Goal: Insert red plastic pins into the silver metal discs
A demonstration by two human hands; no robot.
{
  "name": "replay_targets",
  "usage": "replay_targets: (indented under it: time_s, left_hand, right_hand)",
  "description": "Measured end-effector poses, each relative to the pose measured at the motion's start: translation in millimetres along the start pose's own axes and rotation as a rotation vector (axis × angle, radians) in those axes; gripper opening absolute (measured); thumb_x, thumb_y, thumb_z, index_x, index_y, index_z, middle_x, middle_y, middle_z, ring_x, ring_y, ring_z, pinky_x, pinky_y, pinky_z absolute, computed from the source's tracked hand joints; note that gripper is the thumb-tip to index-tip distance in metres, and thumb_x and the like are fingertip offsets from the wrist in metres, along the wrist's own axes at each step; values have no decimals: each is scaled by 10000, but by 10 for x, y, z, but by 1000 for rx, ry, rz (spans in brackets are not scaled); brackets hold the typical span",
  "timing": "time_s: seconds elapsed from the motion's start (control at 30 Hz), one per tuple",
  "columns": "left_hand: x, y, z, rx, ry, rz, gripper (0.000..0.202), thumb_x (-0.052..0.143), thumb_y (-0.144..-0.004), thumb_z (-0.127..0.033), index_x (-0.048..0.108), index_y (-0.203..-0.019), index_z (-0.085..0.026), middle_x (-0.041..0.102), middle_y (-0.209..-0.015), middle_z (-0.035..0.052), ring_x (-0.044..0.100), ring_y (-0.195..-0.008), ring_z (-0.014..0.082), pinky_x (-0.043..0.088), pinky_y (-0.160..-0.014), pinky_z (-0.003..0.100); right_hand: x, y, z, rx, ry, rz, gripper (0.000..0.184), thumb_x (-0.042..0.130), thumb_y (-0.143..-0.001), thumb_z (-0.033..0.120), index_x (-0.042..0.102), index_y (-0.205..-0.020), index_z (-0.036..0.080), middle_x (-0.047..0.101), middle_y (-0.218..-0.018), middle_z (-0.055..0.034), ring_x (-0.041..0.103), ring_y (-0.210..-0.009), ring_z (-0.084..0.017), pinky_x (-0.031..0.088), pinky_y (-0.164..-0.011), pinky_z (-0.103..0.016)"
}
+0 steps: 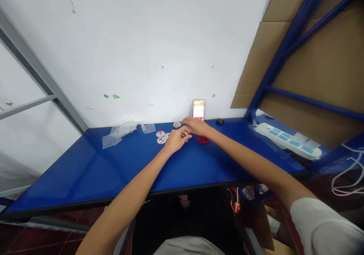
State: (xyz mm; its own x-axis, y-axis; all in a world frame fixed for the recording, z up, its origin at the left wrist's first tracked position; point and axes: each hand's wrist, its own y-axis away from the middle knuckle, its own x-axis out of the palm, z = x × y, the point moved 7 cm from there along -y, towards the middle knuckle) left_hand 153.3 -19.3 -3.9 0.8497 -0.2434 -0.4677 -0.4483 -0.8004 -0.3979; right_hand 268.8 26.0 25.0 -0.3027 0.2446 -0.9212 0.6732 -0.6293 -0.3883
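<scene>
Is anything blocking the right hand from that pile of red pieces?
Nothing visible stands between the right hand and the pile of red pieces, which lies on the blue table close by the wrist.

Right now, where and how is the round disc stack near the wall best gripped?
The disc stack is probably best pinched by opposite edges of its rim, from above and the left: it lies flat and low with its left edge exposed, while the right hand is close on its right and the left hand in front.
</scene>
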Motion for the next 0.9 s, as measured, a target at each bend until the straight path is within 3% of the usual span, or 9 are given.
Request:
replay_targets:
  time_s: [0.07, 0.17, 0.37, 0.5, 0.6, 0.77, 0.9]
  left_hand:
    - [-45, -5, 58, -18, -66, 20, 80, 730, -911, -255, 732, -972, -203, 785, -835, 34, 745, -673, 176, 581, -696, 292]
    - [-44, 3, 134, -28, -154, 86, 88, 699, -918, -223, 777, -954, -208, 787, -812, 32, 745, -684, 179, 568, -695, 285]
    - [46, 35, 95, 38, -239, 137, 107, 685, -919, -217, 788, -947, -221, 797, -856, 37, 742, -766, 185, 547, -713, 269]
    - [34, 38, 37, 51, -256, 134, 116, 681, -931, -247, 788, -971, -227, 797, -865, 38, 737, -773, 190, 541, -712, 273]
    - [-35, 31, 29, 36, -263, 111, 121, 675, -927, -240, 785, -973, -225, 798, -877, 45, 737, -781, 193, 541, -708, 276]
    - [-168, 10, 24, 31, -198, 61, 114, 681, -929, -246, 793, -953, -237, 787, -836, 24, 728, -752, 184, 550, -723, 275]
    - [-376, -11, -39, 48, -187, -198, 119, 720, -935, -292, 827, -965, -247, 795, -936, 43, 713, -807, 202, 567, -804, 318]
  right_hand:
    - [106, -194, -27, -51, 20, 50, 267, 666, -994, 199, 745, -1247, 176, 699, -1303, -160, 659, -1151, -278, 512, -942, -358]
    - [267, -285, -54, -101, 13, 145, 217, 746, -966, 291, 791, -1148, 182, 739, -1191, -151, 673, -1105, -293, 509, -958, -384]
    - [235, -208, -37, -11, -19, 35, 149, 706, -953, 141, 786, -1074, 176, 744, -1094, -132, 681, -1030, -258, 509, -896, -339]
    - [170, -266, -19, 14, -33, 1, 160, 631, -999, 155, 777, -1060, 176, 751, -1025, -113, 682, -979, -238, 508, -872, -324]
    - [30, -258, -2, 45, -107, -129, 194, 587, -1025, 194, 770, -1089, 186, 760, -1079, -108, 691, -1008, -237, 532, -895, -340]
    - [-344, 159, -8, 83, -377, -434, 202, 607, -1031, 323, 786, -1097, 257, 752, -1135, -91, 707, -1020, -252, 586, -929, -402]
    - [-460, 609, -102, 114, -345, -402, 193, 662, -1001, 356, 808, -1093, 270, 733, -1086, -94, 714, -908, -242, 591, -846, -383]
